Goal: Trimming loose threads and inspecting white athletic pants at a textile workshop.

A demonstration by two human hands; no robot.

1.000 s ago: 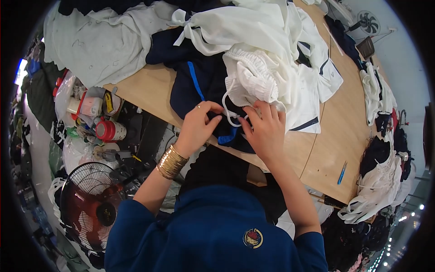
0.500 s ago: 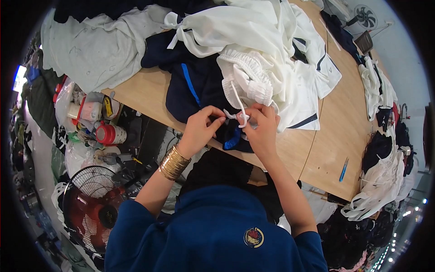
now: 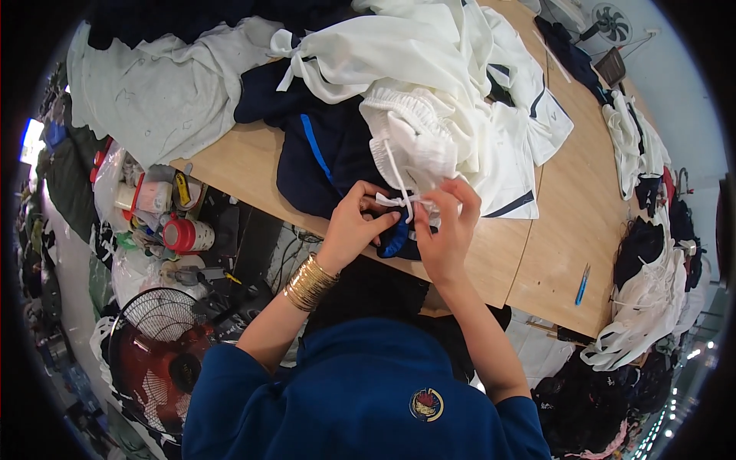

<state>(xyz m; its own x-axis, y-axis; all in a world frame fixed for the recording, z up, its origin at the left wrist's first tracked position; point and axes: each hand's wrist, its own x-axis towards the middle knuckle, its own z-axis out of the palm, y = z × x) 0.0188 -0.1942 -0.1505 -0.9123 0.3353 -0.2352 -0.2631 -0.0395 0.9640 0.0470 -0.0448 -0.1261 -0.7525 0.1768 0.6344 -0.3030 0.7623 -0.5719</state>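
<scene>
A: What is held by the hands?

B: A white cord [image 3: 400, 198] is pinched by both. The left hand [image 3: 354, 226] is closed on it from the left, thumb and fingers pressed together; the right hand [image 3: 448, 230] is closed on it from the right. The two hands are close together, fingertips almost meeting over the cord.

A: Where is the cord found?

B: It is seen running down from the gathered waistband of white shorts [image 3: 410, 138], which are laid on the wooden surface [image 3: 552, 230] near its front edge. The cord's looped part is held just over a navy garment [image 3: 330, 161] with a blue stripe, on which the shorts partly rest.

A: What else is laid about?

B: More white clothing [image 3: 429, 54] is heaped behind the shorts, and a pale grey cloth [image 3: 153, 92] is spread to the left. A blue pen [image 3: 582, 285] is placed on the surface well to the right. Below the surface's left edge, a red fan [image 3: 153, 360] and a clutter of containers [image 3: 165, 215] are seen. Gold bangles [image 3: 310, 281] are worn on the left wrist, and blue sleeves [image 3: 368, 399] are worn on both arms.
</scene>
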